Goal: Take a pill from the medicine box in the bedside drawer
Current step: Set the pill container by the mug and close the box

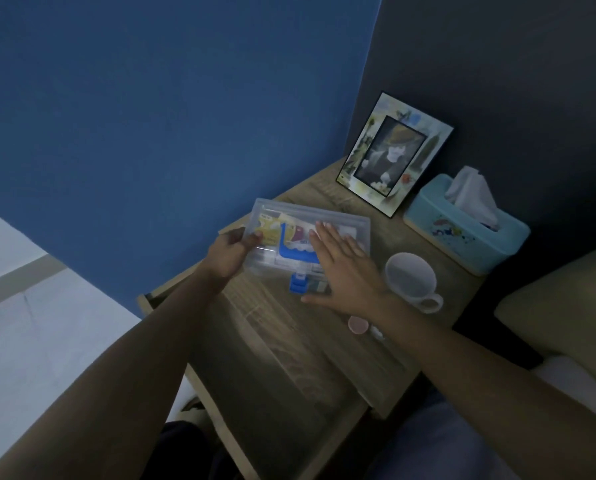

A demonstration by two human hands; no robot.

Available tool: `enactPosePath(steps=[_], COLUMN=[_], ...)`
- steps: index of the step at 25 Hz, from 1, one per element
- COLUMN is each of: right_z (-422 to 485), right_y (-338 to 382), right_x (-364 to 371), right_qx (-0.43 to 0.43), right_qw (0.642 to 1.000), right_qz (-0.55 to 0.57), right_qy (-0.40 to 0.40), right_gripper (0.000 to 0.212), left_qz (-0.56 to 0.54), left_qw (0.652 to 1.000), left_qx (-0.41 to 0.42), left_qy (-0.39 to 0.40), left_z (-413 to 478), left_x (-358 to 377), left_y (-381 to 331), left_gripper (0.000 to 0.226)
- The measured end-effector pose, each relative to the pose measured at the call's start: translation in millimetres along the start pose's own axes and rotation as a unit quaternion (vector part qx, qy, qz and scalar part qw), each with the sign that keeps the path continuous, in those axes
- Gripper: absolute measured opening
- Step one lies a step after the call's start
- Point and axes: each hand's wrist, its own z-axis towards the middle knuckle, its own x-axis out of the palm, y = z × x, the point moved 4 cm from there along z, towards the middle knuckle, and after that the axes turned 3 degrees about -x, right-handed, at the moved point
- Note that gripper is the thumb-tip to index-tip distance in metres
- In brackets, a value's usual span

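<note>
A clear plastic medicine box (pixel 341 220) with a blue handle and a blue latch (pixel 298 284) rests on top of the wooden bedside table (pixel 289 327). Blister packs and small packets show through its lid. My left hand (pixel 232 252) grips the box's left end, thumb on the lid. My right hand (pixel 341 268) lies flat on the lid's right part, fingers spread. The drawer (pixel 272 403) below the tabletop stands pulled out toward me; its inside looks dark.
A white mug (pixel 412 278) stands just right of my right hand. A small pink cap or lid (pixel 358 324) lies near the table's front edge. At the back are a photo frame (pixel 393 157) and a teal tissue box (pixel 466 226). A bed pillow (pixel 566 306) is at right.
</note>
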Motion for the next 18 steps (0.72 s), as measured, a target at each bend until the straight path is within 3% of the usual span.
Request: enactPosePath(steps=[3,6,18], right_z=[4,7,9], right_y=[9,15,5], right_x=[12,19,8], right_qx=[0.046,0.079,0.041], right_qw=[0.998,0.995,0.998], right_qz=[-0.036,-0.052,-0.012], right_qy=[-0.003,-0.023,-0.051], right_gripper=[0.122,0.121,0.077], left_qz=[0.02,0.015,0.037], left_qw=[1.0,1.0,0.999], left_qx=[0.009,0.01,0.026], left_qy=[0.007,0.008,0.009], left_z=[-2,-4,-5], left_x=[0,0,0], left_y=[0,-1,0], left_gripper=[0.05,0.052,0.043])
